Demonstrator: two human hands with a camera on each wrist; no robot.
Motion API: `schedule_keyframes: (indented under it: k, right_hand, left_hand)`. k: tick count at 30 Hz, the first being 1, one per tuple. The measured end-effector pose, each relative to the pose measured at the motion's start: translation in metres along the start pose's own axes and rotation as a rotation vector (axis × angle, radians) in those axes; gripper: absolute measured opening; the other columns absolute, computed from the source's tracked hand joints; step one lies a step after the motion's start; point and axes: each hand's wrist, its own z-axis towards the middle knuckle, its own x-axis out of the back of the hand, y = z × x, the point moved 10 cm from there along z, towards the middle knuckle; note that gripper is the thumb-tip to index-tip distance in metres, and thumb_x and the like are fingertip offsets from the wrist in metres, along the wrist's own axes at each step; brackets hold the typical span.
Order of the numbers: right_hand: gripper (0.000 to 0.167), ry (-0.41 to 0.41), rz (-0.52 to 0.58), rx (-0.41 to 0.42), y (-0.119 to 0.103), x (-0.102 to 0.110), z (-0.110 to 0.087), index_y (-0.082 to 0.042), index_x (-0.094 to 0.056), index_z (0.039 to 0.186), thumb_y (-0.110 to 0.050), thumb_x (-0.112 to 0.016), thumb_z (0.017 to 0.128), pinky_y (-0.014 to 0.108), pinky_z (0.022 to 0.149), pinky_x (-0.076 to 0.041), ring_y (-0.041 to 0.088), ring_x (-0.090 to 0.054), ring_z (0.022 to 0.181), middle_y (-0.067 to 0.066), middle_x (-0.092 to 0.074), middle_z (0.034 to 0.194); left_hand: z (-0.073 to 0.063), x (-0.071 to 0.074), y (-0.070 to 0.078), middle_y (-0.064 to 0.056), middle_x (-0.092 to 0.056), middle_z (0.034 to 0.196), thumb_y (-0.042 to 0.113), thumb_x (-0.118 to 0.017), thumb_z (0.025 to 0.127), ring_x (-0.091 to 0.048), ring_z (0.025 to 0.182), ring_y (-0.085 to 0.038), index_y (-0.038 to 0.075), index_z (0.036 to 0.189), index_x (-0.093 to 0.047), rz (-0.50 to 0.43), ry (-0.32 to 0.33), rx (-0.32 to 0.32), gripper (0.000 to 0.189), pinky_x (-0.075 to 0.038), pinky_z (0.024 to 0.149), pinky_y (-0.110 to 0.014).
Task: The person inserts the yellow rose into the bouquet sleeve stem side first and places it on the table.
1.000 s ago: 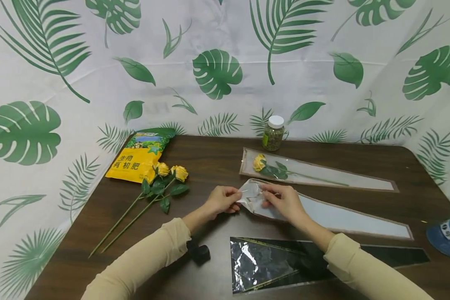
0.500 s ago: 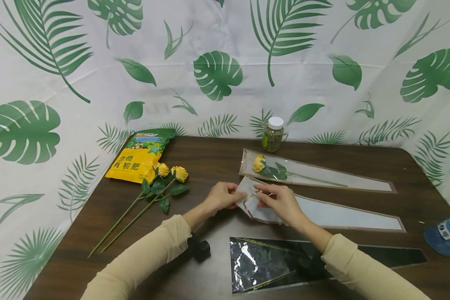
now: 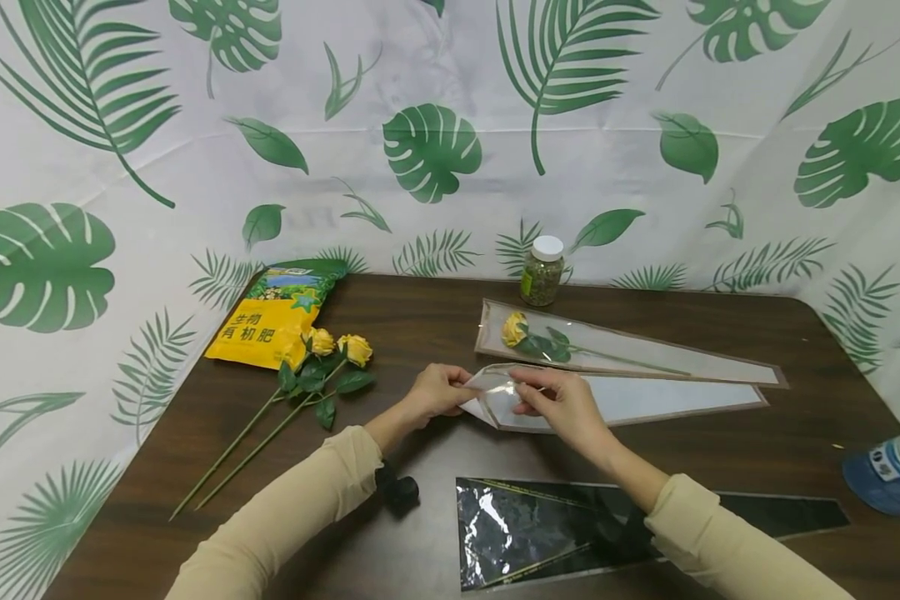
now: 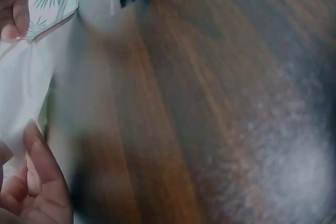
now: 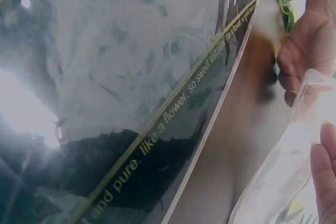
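A white tapered flower sleeve (image 3: 660,400) with a brown border lies between both hands in the head view. My left hand (image 3: 437,392) pinches the corner of its wide end. With thumb and fingertips, my right hand (image 3: 568,410) pinches the clear film near that end, and the mouth bulges apart. The left wrist view shows the left hand (image 4: 39,179) low at the left edge, thumb against the white film. In the right wrist view the right hand (image 5: 324,166) is partly cut off, beside the pale sleeve (image 5: 281,182).
Behind lies another sleeve (image 3: 720,367) holding a yellow rose (image 3: 515,329). Nearer is a black sleeve (image 3: 525,529). Two yellow roses (image 3: 315,375) lie left by a yellow fertilizer bag (image 3: 258,329). A jar (image 3: 542,279), blue can (image 3: 881,475) and black object (image 3: 401,496) also stand around.
The sleeve's narrow end has swung away from me and leftward, up to the sleeve with the rose. Its wide mouth has flexed and now gapes, with both hands still pinching it.
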Motion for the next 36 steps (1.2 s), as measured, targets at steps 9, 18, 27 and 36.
schedule_keyframes:
  k: [9,18,27,36]
  right_hand:
    - [0.027,0.037,-0.067,0.000,0.002,0.001,0.004,0.007,-0.063,0.114,0.001,-0.061,0.089,0.023,0.064,-0.056,0.014,-0.070,0.069,0.022,-0.065,0.098]
    - [0.028,0.050,-0.073,-0.026,0.006,0.004,0.005,0.006,-0.063,0.115,0.000,-0.061,0.088,0.024,0.065,-0.056,0.014,-0.070,0.069,0.024,-0.065,0.107]
    - [0.027,0.058,-0.085,-0.014,0.006,0.005,0.006,0.007,-0.063,0.115,-0.001,-0.062,0.088,0.023,0.064,-0.056,0.012,-0.070,0.068,0.024,-0.066,0.104]
    - [0.027,0.045,-0.077,-0.023,0.006,0.001,0.008,0.006,-0.063,0.116,-0.001,-0.061,0.089,0.023,0.065,-0.056,0.008,-0.069,0.069,0.023,-0.066,0.103]
  left_hand:
    - [-0.018,0.017,0.014,-0.013,-0.068,0.095,0.021,-0.064,0.090,-0.066,0.077,-0.015,-0.002,0.113,-0.062,-0.043,-0.106,-0.043,0.032,-0.057,0.069,-0.033]
    - [-0.069,0.119,-0.001,-0.020,-0.066,0.099,0.019,-0.062,0.092,-0.065,0.085,-0.023,-0.005,0.111,-0.061,0.101,-0.090,-0.034,0.030,-0.056,0.077,-0.038]
    - [-0.104,0.208,-0.049,-0.009,-0.069,0.090,0.015,-0.062,0.091,-0.066,0.083,-0.020,-0.009,0.105,-0.062,0.297,0.003,0.091,0.027,-0.057,0.075,-0.038]
    - [-0.110,0.217,-0.066,-0.004,-0.068,0.082,0.015,-0.069,0.085,-0.062,0.076,-0.013,-0.005,0.099,-0.064,0.393,0.091,0.092,0.025,-0.056,0.070,-0.032]
